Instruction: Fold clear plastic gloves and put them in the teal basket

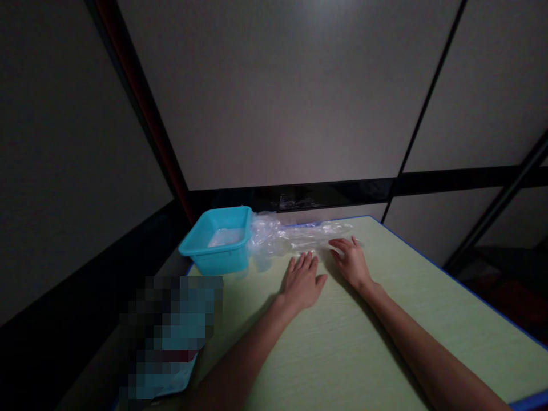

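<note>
The table (317, 354) has a pale green top with a fine, faint grain and a smooth blue edging strip. Near its far edge lies a length of clear plastic film (306, 237), the thing the hands are working at. It is thin, glossy and creased lengthwise, bunched into a cloudy, crumpled mass at its left end and drawn out flatter toward the far right corner.

That crumpled end sits right up against a turquoise plastic basin (222, 260) at the far left corner, a rounded rectangle with sloping walls and an outturned rim. Inside the basin is some whitish, translucent material (226, 237), too dim to identify.

The left hand (303, 279) is palm down and nearly flat, fingers a little spread and thumb held out to the side, gripping nothing; its fingertips are at the film's near side. The right hand (350, 264) is arched and half open at the film's right-hand part, with a gap between thumb and bent fingers; whether its fingertips press on the film I cannot tell.

Along the table's left edge is a turquoise object (184, 331), mostly blurred into blocks. Beyond the far edge stand matte, pale panels (291, 103), crossed by a glossy black band (342, 194).
</note>
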Demonstrator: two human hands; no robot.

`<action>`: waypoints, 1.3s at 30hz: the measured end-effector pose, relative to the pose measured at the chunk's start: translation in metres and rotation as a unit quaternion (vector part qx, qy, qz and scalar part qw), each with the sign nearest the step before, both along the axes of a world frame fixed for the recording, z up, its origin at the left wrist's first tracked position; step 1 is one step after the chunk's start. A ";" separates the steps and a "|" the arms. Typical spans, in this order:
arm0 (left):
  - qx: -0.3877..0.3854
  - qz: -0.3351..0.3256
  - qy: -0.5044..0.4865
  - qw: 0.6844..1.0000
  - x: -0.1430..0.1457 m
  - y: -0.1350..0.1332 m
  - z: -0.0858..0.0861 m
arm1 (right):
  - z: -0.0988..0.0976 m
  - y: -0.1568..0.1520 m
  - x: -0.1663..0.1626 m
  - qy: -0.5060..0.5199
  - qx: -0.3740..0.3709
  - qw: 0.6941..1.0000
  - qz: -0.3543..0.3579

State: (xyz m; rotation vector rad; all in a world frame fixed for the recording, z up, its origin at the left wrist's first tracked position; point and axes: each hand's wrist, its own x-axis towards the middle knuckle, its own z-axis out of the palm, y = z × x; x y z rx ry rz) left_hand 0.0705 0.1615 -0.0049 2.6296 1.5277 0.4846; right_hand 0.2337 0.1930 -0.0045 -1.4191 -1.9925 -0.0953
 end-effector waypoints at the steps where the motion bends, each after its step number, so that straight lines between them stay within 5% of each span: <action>1: 0.000 0.006 0.001 1.000 0.004 0.008 0.000 | 0.002 0.000 0.001 0.003 0.013 1.000 -0.002; 10: -0.013 0.093 0.017 0.995 0.013 0.070 -0.002 | 0.011 -0.008 -0.007 -0.021 0.059 0.997 0.053; 15: -0.008 0.109 0.038 0.993 0.013 0.074 -0.004 | 0.012 -0.010 -0.009 -0.005 0.078 0.996 0.054; 24: 0.013 0.052 0.062 0.997 -0.005 0.028 -0.002 | 0.014 -0.010 -0.009 0.057 0.064 0.995 0.049; 32: 0.091 -0.093 0.017 0.991 -0.048 -0.057 0.008 | 0.049 -0.037 -0.029 0.040 -0.084 0.975 0.200; 34: 0.171 -0.124 -0.057 0.976 -0.061 -0.072 0.010 | 0.060 -0.050 -0.031 0.053 -0.155 0.952 0.260; 37: 0.312 -0.182 -0.148 0.921 -0.077 -0.083 0.012 | 0.066 -0.067 -0.024 0.234 -0.438 0.770 0.400; 39: 0.361 -0.196 -0.180 0.894 -0.083 -0.083 0.013 | 0.062 -0.072 -0.013 0.336 -0.508 0.671 0.422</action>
